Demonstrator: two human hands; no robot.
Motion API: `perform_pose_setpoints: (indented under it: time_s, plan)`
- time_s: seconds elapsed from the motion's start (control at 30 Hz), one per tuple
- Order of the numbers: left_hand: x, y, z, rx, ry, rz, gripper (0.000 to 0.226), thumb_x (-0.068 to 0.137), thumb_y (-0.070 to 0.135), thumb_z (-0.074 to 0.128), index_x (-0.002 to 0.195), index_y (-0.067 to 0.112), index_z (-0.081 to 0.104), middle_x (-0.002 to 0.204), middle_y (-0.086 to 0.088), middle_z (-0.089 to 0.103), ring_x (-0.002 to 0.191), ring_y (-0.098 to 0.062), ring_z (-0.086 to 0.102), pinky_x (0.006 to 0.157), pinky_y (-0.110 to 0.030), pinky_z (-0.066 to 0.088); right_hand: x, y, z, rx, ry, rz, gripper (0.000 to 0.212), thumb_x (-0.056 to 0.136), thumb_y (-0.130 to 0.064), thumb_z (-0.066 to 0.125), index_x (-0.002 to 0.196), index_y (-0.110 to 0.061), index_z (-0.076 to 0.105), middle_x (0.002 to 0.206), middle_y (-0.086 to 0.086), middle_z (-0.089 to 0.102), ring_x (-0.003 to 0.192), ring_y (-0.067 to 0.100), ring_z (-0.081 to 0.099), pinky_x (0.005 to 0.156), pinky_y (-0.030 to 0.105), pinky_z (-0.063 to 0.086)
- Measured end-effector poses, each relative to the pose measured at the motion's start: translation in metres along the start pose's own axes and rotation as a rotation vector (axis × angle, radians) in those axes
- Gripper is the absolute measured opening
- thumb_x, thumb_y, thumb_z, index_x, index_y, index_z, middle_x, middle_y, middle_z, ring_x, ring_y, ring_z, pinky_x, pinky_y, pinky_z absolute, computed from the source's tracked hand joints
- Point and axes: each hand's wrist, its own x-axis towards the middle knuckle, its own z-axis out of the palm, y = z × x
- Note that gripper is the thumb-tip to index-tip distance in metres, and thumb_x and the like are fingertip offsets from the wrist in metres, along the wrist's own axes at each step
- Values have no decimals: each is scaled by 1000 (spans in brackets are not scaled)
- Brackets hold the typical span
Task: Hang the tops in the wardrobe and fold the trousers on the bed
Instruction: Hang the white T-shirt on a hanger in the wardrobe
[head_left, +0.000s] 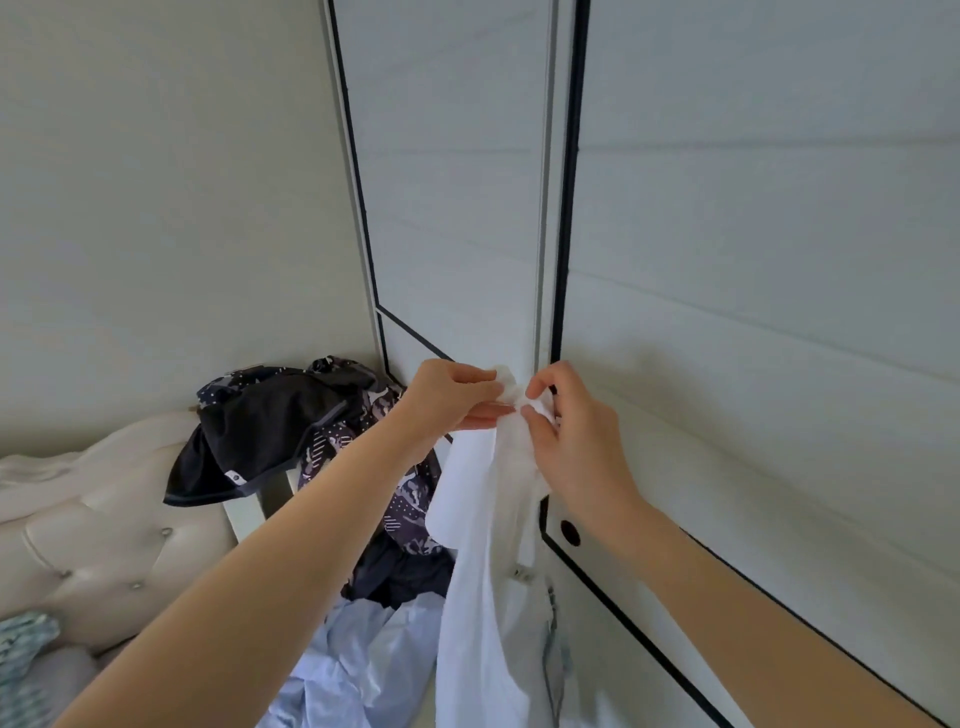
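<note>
White top (483, 597) hangs from both hands, right in front of the wardrobe (753, 208), over the dark line where its two white doors meet. Its upper edge is bunched into a small wad at hand height, and the rest falls straight down past the bottom of the view. The left hand (447, 400) pinches the wad from the left, thumb above and fingers below. The right hand (566, 431) pinches it from the right with thumb and forefinger, the other fingers curled into the cloth. A round dark knob (570, 532) sits on the right door just beside the hanging cloth. To the left, a heap of dark clothes (270, 426) lies over a cream padded headboard (104, 519). A pale blue garment (358, 660) lies crumpled below the heap.
</note>
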Motion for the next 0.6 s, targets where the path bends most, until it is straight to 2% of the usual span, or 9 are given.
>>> perform_pose_setpoints:
  time_s: [0.1, 0.2, 0.27, 0.33, 0.4, 0.5, 0.57, 0.6]
  plan:
    - [-13, -8, 8, 50, -171, 52, 24, 96, 20, 61, 110, 3, 71, 100, -11, 76, 92, -25, 74, 80, -30, 60, 0, -1, -7, 19, 80, 85, 17, 91, -2, 53, 90, -18, 49, 56, -10, 39, 49, -1, 47, 43, 10, 33]
    - [-29, -22, 17, 10, -241, 162, 31, 102, 24, 51, 109, 2, 72, 100, -11, 76, 95, -26, 73, 79, -25, 57, -2, -1, -14, 17, 128, 149, 18, 90, -2, 50, 93, -20, 51, 61, -7, 46, 54, -3, 49, 47, 10, 35]
    - [-38, -32, 18, 28, -299, 217, 28, 100, 23, 54, 115, 5, 70, 105, -10, 75, 100, -25, 71, 84, -26, 56, -2, -2, -20, 22, 162, 185, 18, 90, -3, 50, 94, -21, 53, 63, -1, 50, 54, 2, 50, 47, 11, 37]
    - [-42, -42, 18, 121, -327, 253, 25, 93, 20, 65, 116, 10, 70, 108, -5, 75, 103, -22, 70, 90, -27, 55, -1, -3, -27, 28, 189, 219, 18, 90, -5, 50, 93, -22, 55, 67, 4, 56, 57, 9, 53, 53, 23, 47]
    - [-44, -50, 18, 179, -347, 228, 28, 86, 15, 75, 113, 15, 71, 105, 3, 75, 102, -17, 71, 88, -24, 55, -1, -4, -36, 27, 213, 241, 18, 89, -5, 50, 93, -21, 57, 73, 10, 61, 64, 23, 59, 57, 34, 54]
    - [-44, -66, 20, 338, -389, 234, 23, 82, 14, 79, 104, 21, 73, 96, 11, 76, 90, -8, 72, 81, -19, 56, -5, -2, -50, 47, 250, 289, 20, 90, -3, 50, 90, -22, 58, 80, 19, 63, 68, 33, 63, 56, 47, 57]
    - [-41, -78, 23, 549, -380, 265, 7, 83, 19, 78, 82, 23, 72, 74, 15, 72, 67, -2, 66, 71, -20, 54, -9, 1, -59, 49, 283, 328, 24, 91, -4, 50, 87, -26, 57, 85, 16, 63, 73, 32, 65, 56, 48, 58]
    - [-38, -84, 24, 644, -363, 287, 21, 85, 23, 76, 67, 21, 65, 58, 14, 61, 54, -2, 54, 61, -20, 48, -11, 2, -63, 48, 292, 339, 25, 91, -4, 50, 86, -27, 57, 86, 15, 64, 75, 32, 66, 56, 48, 58]
